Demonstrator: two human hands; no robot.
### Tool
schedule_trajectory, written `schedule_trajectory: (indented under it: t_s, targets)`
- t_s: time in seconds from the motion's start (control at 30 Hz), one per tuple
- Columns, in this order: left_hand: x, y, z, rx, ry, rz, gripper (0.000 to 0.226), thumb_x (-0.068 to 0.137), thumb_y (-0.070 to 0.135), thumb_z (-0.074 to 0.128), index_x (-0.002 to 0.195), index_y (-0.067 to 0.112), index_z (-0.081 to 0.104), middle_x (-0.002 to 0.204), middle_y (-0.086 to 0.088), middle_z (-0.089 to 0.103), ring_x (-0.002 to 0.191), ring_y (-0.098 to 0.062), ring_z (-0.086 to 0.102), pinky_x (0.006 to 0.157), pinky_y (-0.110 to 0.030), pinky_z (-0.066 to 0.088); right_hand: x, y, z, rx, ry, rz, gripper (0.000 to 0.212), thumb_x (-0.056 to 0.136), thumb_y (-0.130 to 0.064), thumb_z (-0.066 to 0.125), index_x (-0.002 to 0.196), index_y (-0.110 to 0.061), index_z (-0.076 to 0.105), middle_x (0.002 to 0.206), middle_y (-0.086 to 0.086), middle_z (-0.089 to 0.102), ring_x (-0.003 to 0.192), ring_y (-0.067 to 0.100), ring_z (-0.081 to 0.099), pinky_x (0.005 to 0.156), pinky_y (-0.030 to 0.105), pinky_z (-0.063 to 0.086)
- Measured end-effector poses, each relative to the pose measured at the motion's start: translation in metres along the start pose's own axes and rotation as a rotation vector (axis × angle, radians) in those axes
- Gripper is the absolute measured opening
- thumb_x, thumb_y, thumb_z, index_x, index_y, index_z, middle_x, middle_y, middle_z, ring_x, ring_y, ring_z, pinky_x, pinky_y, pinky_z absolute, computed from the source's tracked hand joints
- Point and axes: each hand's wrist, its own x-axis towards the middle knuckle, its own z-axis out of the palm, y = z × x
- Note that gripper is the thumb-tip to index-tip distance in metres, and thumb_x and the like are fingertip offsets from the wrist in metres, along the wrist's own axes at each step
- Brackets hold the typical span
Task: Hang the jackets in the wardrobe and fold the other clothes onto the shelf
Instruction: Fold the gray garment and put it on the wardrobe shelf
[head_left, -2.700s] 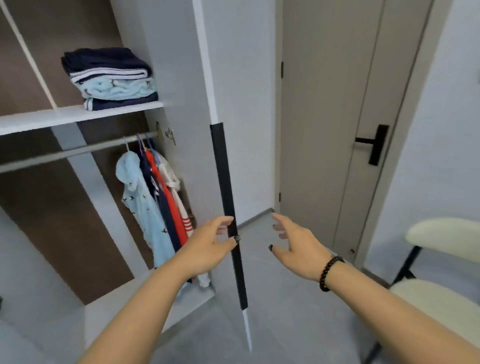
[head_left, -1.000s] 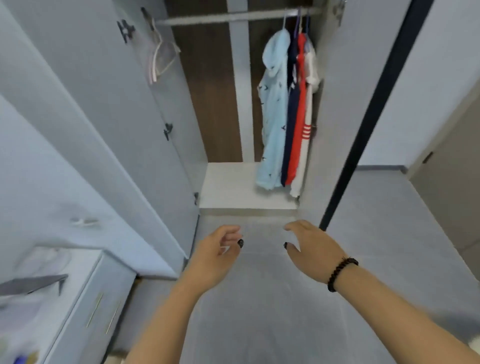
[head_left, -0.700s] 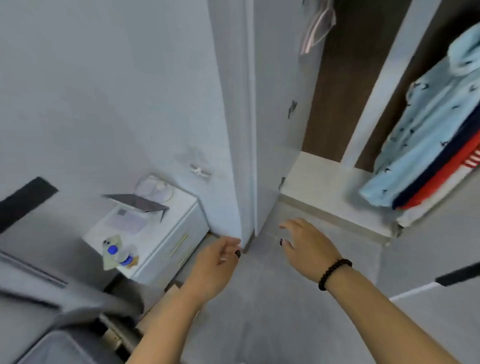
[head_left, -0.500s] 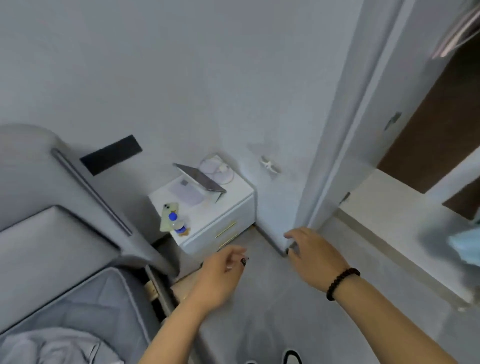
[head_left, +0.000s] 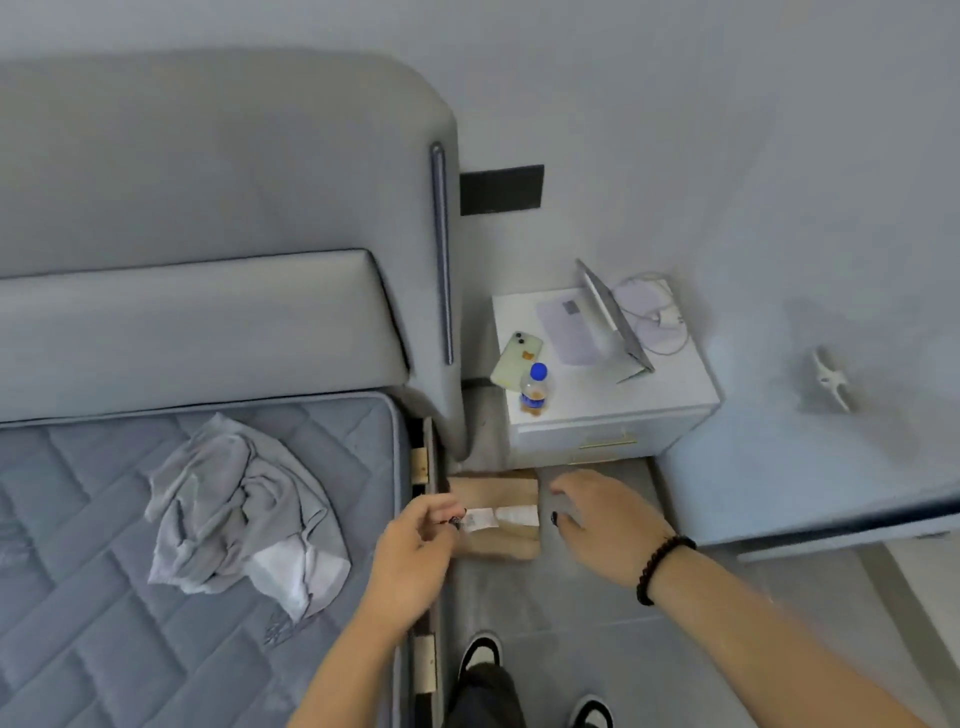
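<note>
- Left hand (head_left: 415, 551) reaches forward at the bed edge, fingers loosely curled, holding nothing.
- Right hand (head_left: 605, 525), palm down, fingers relaxed, empty.
- Crumpled grey cloth garment (head_left: 244, 512) lies on the quilted blue-grey mattress (head_left: 93, 597).

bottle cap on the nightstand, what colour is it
Blue; the bottle cap shows best in the head view, the only view here.

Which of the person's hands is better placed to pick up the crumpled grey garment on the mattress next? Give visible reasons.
The left hand. It hangs over the mattress edge, nearest the crumpled grey garment, and holds nothing. The right hand hovers over the floor by the nightstand, farther away.
</note>
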Motion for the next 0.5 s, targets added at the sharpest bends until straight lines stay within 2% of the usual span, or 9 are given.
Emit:
schedule_trajectory:
  t_s: [0.1,0.17,0.23,0.3,0.33,0.37,0.43,0.5]
  targets:
    - [0.033,-0.047,-0.039,-0.118,0.086,-0.148,0.027,0.093,-0.001,0.057,0.100,0.023,0.066,0.100,0.002,0.073,0.092,-0.012,0.069,0.079,-0.024,0.051,0.043,-0.028,0.039,0.005,-0.091,-0.011,0.029,0.094,-0.025,0.046,0.122,-0.019,0.054,0.117,-0.001,0.057,0.105,0.020,0.058,0.088,0.034,0.050]
    - [0.054,-0.087,-0.063,-0.156,0.164,-0.268,0.023,0.092,-0.001,0.058,0.098,0.020,0.064,0.103,-0.004,0.071,0.093,-0.016,0.068,0.083,-0.028,0.051,0.071,-0.044,0.074,0.036,-0.157,-0.013,0.032,0.095,-0.028,0.045,0.126,-0.022,0.053,0.121,-0.001,0.058,0.107,0.018,0.058,0.090,0.033,0.050]
    - [0.079,-0.133,-0.083,-0.152,0.258,-0.352,0.022,0.093,0.001,0.056,0.108,0.014,0.063,0.107,-0.004,0.069,0.094,-0.016,0.066,0.082,-0.028,0.051,0.101,-0.058,0.111,0.078,-0.215,-0.034,0.035,0.096,-0.028,0.045,0.130,-0.022,0.051,0.130,-0.003,0.055,0.114,0.014,0.054,0.096,0.027,0.046]
    - [0.101,-0.179,-0.099,-0.069,0.386,-0.406,0.031,0.093,0.005,0.054,0.124,0.011,0.056,0.114,-0.001,0.063,0.090,-0.011,0.062,0.072,-0.021,0.047,0.133,-0.069,0.152,0.113,-0.267,-0.049,0.036,0.096,-0.028,0.046,0.131,-0.021,0.051,0.134,-0.004,0.053,0.116,0.012,0.054,0.098,0.026,0.045]
    - [0.111,-0.202,-0.105,-0.014,0.439,-0.436,0.039,0.093,0.007,0.055,0.131,0.011,0.050,0.121,-0.003,0.058,0.094,-0.013,0.060,0.072,-0.021,0.044,0.147,-0.074,0.174,0.131,-0.287,-0.053,0.035,0.096,-0.028,0.047,0.130,-0.021,0.052,0.134,-0.004,0.053,0.116,0.011,0.054,0.098,0.027,0.045]
    - [0.120,-0.224,-0.110,0.038,0.470,-0.459,0.047,0.093,0.010,0.057,0.138,0.010,0.043,0.132,-0.007,0.050,0.106,-0.020,0.058,0.078,-0.024,0.042,0.160,-0.078,0.195,0.151,-0.296,-0.052,0.035,0.096,-0.027,0.047,0.130,-0.021,0.052,0.134,-0.004,0.053,0.115,0.011,0.054,0.097,0.027,0.046]
    - [0.134,-0.266,-0.114,0.126,0.526,-0.490,0.064,0.091,0.017,0.061,0.146,0.009,0.030,0.149,-0.014,0.029,0.128,-0.034,0.041,0.093,-0.036,0.040,0.180,-0.086,0.237,0.192,-0.309,-0.048,0.033,0.095,-0.026,0.048,0.127,-0.021,0.053,0.131,-0.003,0.056,0.113,0.012,0.056,0.093,0.026,0.047]
    - [0.144,-0.300,-0.116,0.196,0.636,-0.484,0.082,0.087,0.025,0.067,0.152,0.015,0.018,0.156,-0.017,0.011,0.139,-0.037,0.020,0.111,-0.046,0.027,0.192,-0.090,0.279,0.227,-0.335,-0.050,0.033,0.095,-0.026,0.048,0.127,-0.021,0.053,0.131,-0.004,0.056,0.112,0.011,0.056,0.089,0.024,0.047]
